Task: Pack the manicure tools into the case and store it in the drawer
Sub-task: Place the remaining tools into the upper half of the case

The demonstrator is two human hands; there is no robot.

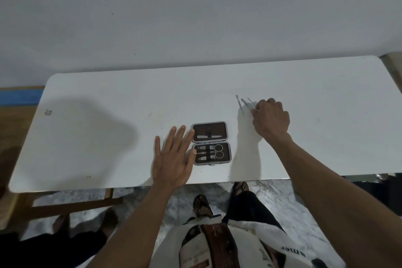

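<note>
right hand (pixel 270 118), right of centre in the frame, reaches over three loose metal tools (pixel 245 104) on the white table (pixel 108 137); its fingers are curled down onto the nearest of them, but whether they have closed on a tool cannot be told from this view. left hand (pixel 173 159), at centre, lies flat with fingers straight and spread, fingertips touching the left edge of the open case (pixel 211 143), gripping nothing.

case sits at centre frame, both halves laid open. upper half holds a file (pixel 210 136) under its strap; lower half holds scissors (pixel 212 151) and clippers (pixel 202 158). the loose tools lie well apart from the case, toward the upper right. no drawer is in view.

judgement: step in hand is collecting the remaining tools. thin, flat pieces on a smooth top are hard to lift; take one at a time, tipping or sliding an end up before pinching. keep the left hand steadying the case so the strap can be threaded without the case shifting. feed each tool under the strap lengthwise, clear of those already seated.
</note>
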